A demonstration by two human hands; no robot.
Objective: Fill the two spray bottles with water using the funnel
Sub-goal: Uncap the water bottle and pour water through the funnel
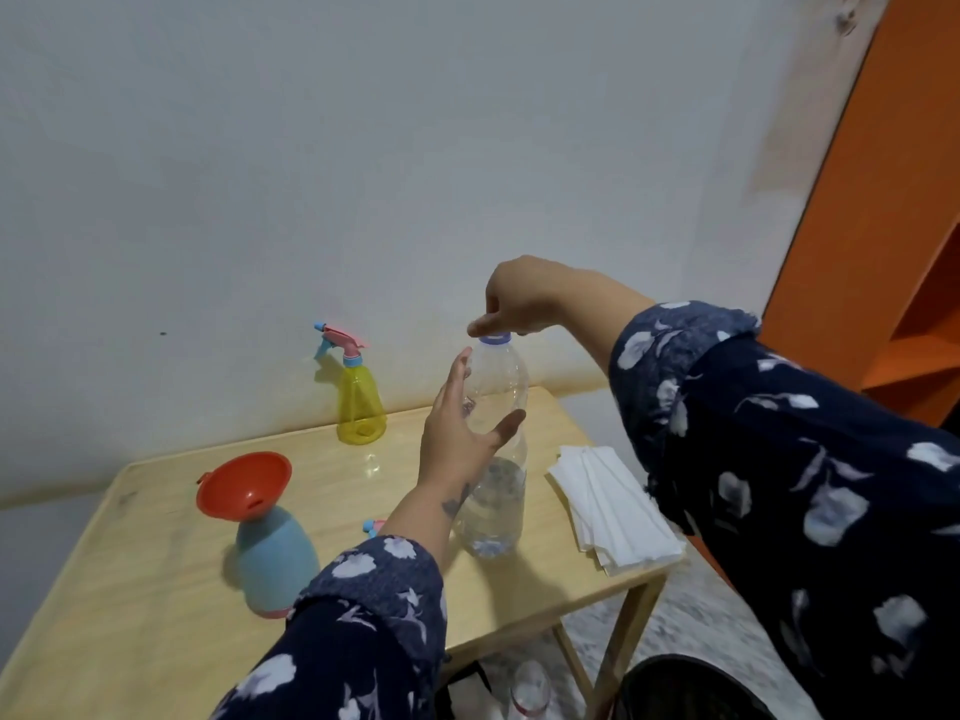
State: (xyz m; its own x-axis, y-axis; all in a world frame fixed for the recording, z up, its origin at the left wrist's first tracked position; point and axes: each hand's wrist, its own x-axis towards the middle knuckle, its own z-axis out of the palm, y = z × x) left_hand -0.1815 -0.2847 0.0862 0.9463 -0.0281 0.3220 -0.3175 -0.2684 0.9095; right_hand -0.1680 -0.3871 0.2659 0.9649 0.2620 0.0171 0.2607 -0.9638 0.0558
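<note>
A clear water bottle (496,491) stands upright on the wooden table (156,589), partly filled. My right hand (519,304) pinches its bluish cap (493,340) from above. My left hand (460,433) is spread beside the bottle's upper body, fingers apart, touching it lightly if at all. A blue spray bottle (275,563) stands at the left with a red funnel (244,483) in its neck. Its spray head (374,526) lies on the table, mostly hidden behind my left forearm. A yellow spray bottle (360,402) with its pink and blue trigger head on stands by the wall.
A stack of white paper towels (613,504) lies at the table's right edge. A white wall runs behind the table. An orange shelf unit (883,252) stands at the right. Under the table another clear bottle (530,688) is seen on the floor.
</note>
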